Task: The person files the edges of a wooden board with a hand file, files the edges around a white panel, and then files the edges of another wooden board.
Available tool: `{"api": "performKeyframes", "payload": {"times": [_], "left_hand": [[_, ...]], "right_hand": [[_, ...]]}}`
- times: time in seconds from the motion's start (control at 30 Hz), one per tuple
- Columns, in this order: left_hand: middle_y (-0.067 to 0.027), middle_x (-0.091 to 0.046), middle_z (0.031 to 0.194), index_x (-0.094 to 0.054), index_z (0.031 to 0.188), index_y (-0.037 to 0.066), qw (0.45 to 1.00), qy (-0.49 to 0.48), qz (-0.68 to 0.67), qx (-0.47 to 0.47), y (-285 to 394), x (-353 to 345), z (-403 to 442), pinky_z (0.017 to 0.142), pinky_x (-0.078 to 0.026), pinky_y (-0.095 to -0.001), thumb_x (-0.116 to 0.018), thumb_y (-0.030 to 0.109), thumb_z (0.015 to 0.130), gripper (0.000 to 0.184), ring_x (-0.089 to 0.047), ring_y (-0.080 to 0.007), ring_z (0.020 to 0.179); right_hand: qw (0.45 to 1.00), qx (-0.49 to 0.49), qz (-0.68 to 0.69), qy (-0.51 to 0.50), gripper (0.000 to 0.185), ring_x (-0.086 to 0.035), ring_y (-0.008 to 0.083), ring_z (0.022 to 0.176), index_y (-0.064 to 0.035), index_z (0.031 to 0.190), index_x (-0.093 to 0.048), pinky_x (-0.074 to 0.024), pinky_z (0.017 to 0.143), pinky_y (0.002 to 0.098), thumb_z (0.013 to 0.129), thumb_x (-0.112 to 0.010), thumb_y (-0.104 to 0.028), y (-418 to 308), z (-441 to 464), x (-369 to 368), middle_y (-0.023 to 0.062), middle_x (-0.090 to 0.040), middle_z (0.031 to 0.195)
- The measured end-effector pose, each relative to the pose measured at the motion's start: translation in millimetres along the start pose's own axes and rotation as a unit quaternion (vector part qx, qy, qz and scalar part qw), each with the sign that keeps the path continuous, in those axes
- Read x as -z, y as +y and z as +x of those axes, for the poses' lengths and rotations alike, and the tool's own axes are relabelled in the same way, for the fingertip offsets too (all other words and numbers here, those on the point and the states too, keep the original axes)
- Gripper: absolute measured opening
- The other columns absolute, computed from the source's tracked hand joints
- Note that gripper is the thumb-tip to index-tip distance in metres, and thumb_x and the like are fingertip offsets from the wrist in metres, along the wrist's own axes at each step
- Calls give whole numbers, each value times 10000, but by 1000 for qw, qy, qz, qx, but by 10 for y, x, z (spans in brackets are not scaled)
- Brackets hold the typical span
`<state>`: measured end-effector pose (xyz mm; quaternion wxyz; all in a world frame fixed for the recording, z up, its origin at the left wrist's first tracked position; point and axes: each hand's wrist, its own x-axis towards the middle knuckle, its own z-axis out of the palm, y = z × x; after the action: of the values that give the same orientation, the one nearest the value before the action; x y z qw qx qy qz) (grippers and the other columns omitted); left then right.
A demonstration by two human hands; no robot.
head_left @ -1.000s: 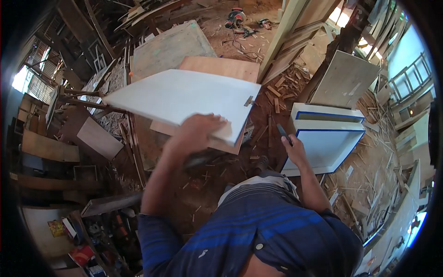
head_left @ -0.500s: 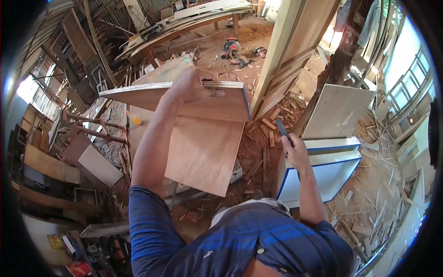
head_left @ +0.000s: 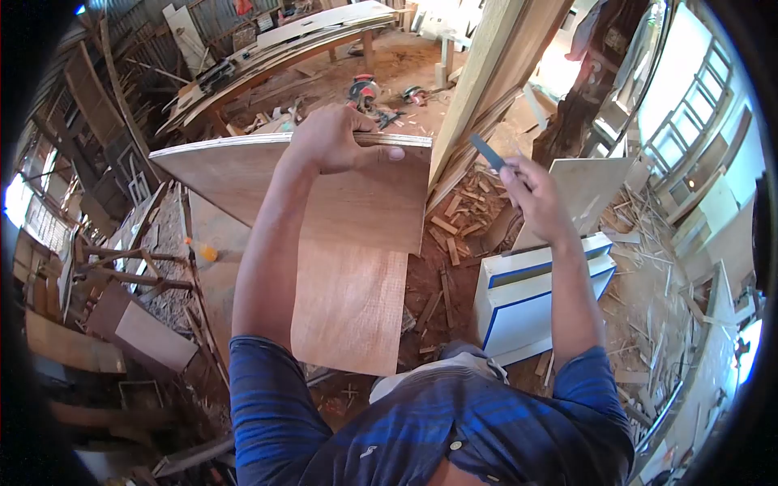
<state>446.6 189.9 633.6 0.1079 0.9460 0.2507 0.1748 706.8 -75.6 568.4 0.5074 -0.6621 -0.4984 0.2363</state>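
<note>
My left hand (head_left: 332, 144) grips the top edge of a plywood panel (head_left: 373, 194), with its thumb on the near face. The panel stands tilted up in front of me, its layered edge showing. Below it, a lighter plywood sheet (head_left: 348, 308) slopes toward my body, its upper part hidden. In my right hand (head_left: 535, 194) is a dark flat file (head_left: 486, 152), pointing up and left, apart from the panel's right end. Below the right forearm stand white box-like pieces (head_left: 527, 320) with blue edges.
Close by on the right rises a wooden door frame (head_left: 474, 89). Wood offcuts (head_left: 462, 215) litter the floor. Red power tools (head_left: 363, 89) lie farther back, before a long bench (head_left: 284, 61) stacked with boards. A small orange bottle (head_left: 209, 253) is at left.
My right hand has risen with the file, up from beside the white boxes. The panel has tipped to show more of its face, with my left hand still on its edge.
</note>
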Motion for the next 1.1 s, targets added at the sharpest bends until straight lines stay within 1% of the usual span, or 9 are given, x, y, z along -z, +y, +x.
{"api": "performKeyframes", "payload": {"times": [0.07,0.1,0.3,0.33,0.47,0.57,0.77,0.93,1.1], "left_hand": [[-136,-744,703,-888,928,152,999,4,31,6,-97,-81,102,740,-603,-483,-772,956,676,851,-780,-360,782],[-135,-744,703,-886,927,139,1000,-1,23,6,-104,-63,152,737,-602,-484,-775,957,671,864,-780,-359,779],[-122,-725,667,-820,784,83,999,-14,45,6,-48,-14,323,706,-591,-486,-770,978,646,907,-772,-352,742],[-118,-700,634,-805,755,86,999,-22,43,14,-53,-25,346,686,-583,-483,-776,978,636,900,-757,-358,699],[-125,-663,598,-789,714,80,999,2,39,2,-83,-87,435,642,-549,-477,-822,947,619,872,-715,-357,630],[-123,-648,581,-788,714,74,998,41,-7,-40,-102,-205,518,622,-535,-476,-829,942,618,874,-702,-359,612],[-112,-627,561,-790,714,81,999,5,-24,44,-172,-185,548,594,-521,-470,-825,932,643,856,-697,-358,599],[-115,-624,559,-818,754,86,999,36,-20,-3,-206,-244,516,598,-522,-460,-808,914,690,830,-699,-357,602],[-124,-635,569,-877,886,93,999,-17,-15,28,-177,-83,512,597,-504,-459,-808,887,713,815,-683,-335,585]], "right_hand": [[995,86,-52,-9,334,-518,75,746,-63,1372,-722,-445,677,284,1142,-650,-294,-172,325,-8,-29,-602,859],[989,130,-76,-14,362,-527,75,757,-77,1417,-727,-452,688,282,1137,-661,-295,-250,477,-2,-31,-617,872],[948,137,-218,-185,335,-588,113,717,-121,1383,-790,-496,675,312,1096,-719,-280,-489,1156,188,42,-743,823],[932,129,-254,-223,312,-654,146,713,-119,1347,-806,-527,695,330,1082,-728,-263,-571,1229,214,90,-779,826],[919,190,-205,-279,323,-743,195,743,-137,1343,-809,-568,721,373,1082,-717,-303,-499,1593,278,151,-801,868],[899,265,-211,-278,339,-728,212,714,-131,1351,-803,-567,710,381,1082,-711,-316,-477,1797,68,165,-801,878],[904,205,-206,-315,342,-643,160,623,-172,1393,-786,-504,622,358,1087,-707,-305,-565,1949,233,137,-779,817],[902,153,-221,-338,325,-624,132,617,-164,1375,-797,-481,609,328,1070,-742,-263,-527,1816,356,127,-760,772],[904,219,-186,-315,334,-594,145,601,-175,1384,-792,-482,603,345,1080,-732,-301,-428,1889,167,112,-762,770]]}}
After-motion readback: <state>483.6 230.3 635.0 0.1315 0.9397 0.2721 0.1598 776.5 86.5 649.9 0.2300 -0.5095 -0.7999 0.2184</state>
